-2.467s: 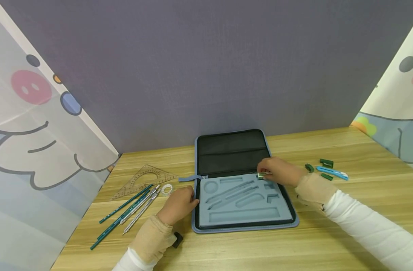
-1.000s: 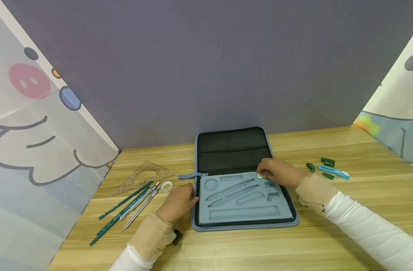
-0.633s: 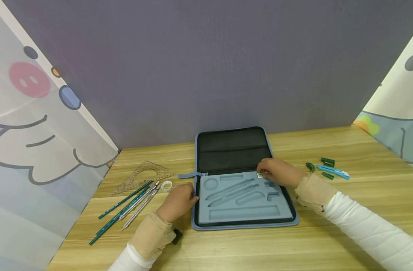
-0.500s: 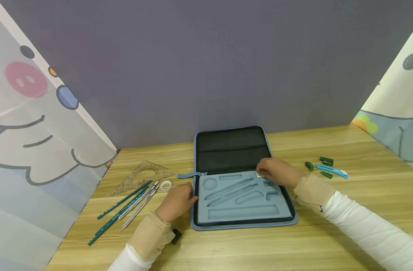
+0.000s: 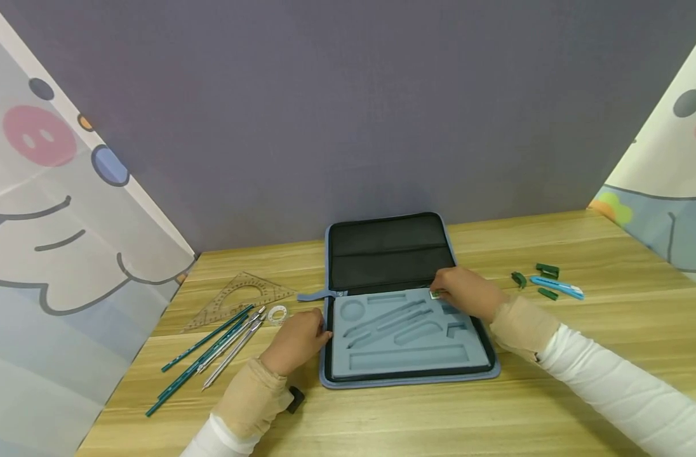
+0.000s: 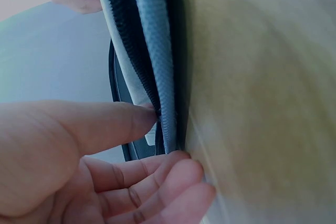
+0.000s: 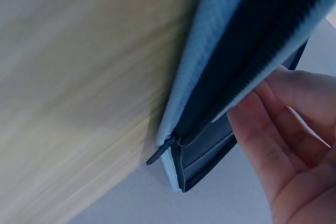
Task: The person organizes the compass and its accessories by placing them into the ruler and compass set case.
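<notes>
A zip case [image 5: 388,254] lies unfolded on the table, its grey-blue foam insert [image 5: 434,359] full of shaped recesses. At the insert's back right corner my right hand [image 5: 468,292] pinches a small green-and-white eraser [image 5: 435,294], most of which its fingers hide. In the right wrist view, the right fingertips [image 7: 244,111] touch the insert's edge beside the zip; the eraser is hidden there. My left hand [image 5: 296,341] pinches the case's left rim, thumb [image 6: 126,120] on the zip side and fingers beneath the blue edge [image 6: 165,72].
Left of the case lie a clear set square [image 5: 205,315], several dark green pencils [image 5: 176,384], slim silver drawing tools [image 5: 228,360] and a white ring [image 5: 277,315]. To the right are a blue cutter [image 5: 556,287] and small green pieces [image 5: 548,294]. A grey panel [image 5: 348,127] stands behind.
Less of the eraser shows under my right fingers than before, and it sits lower at the insert's corner. My left hand keeps its grip on the rim. The head view has shifted slightly.
</notes>
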Action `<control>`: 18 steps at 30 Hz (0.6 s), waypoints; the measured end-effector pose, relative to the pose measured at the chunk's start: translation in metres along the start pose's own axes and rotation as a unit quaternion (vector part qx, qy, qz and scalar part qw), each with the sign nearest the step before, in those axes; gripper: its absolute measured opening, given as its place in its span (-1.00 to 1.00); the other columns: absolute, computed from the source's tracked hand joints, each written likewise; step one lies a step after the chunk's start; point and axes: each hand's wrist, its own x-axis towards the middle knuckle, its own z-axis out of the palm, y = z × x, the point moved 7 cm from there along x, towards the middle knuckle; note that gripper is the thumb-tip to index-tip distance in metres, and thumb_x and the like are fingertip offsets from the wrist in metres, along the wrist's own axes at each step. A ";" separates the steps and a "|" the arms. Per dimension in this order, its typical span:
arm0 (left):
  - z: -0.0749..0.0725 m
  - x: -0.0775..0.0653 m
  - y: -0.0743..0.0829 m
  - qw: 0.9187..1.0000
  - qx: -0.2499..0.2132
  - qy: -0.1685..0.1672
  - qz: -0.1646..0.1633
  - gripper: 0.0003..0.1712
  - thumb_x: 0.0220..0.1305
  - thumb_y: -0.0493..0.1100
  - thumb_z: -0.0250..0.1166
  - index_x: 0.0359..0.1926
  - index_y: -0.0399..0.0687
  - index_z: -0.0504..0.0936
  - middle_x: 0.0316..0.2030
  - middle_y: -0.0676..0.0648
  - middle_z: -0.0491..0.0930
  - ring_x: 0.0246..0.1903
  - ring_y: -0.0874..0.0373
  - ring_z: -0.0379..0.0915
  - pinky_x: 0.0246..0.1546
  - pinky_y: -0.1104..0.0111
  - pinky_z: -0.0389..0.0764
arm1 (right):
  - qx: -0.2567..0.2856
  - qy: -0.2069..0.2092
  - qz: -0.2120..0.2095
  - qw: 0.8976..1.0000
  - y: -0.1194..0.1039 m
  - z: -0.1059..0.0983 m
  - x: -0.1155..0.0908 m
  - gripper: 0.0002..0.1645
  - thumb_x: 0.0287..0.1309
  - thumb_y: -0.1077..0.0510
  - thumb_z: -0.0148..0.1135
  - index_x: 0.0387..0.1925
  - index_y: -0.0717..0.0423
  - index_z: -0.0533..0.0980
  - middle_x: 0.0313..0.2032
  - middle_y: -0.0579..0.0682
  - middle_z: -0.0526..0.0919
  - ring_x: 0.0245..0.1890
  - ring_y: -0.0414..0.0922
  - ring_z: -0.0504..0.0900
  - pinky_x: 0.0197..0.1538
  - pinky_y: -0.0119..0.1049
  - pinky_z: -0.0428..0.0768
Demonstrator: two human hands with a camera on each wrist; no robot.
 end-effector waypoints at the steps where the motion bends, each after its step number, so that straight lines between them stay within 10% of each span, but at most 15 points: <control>1: 0.000 0.000 0.000 1.000 0.000 -0.001 0.000 -0.75 0.10 -0.23 0.28 -0.53 -0.12 0.34 -0.71 0.04 0.25 -0.70 0.22 0.16 -0.65 0.36 0.27 | -0.001 0.001 0.001 1.000 0.000 0.000 0.000 -0.76 -0.17 0.44 0.31 -0.36 0.21 0.60 -0.39 0.00 0.57 -0.37 -0.06 0.57 -0.31 -0.29 0.54; 18: -0.001 -0.001 0.001 1.000 0.001 0.006 0.009 -0.73 0.09 -0.23 0.29 -0.55 -0.11 0.33 -0.71 0.05 0.24 -0.70 0.22 0.16 -0.65 0.36 0.27 | -0.009 0.001 0.004 1.000 0.003 0.005 0.001 -0.78 -0.15 0.42 0.31 -0.36 0.18 0.60 -0.39 -0.01 0.58 -0.36 -0.08 0.57 -0.30 -0.28 0.54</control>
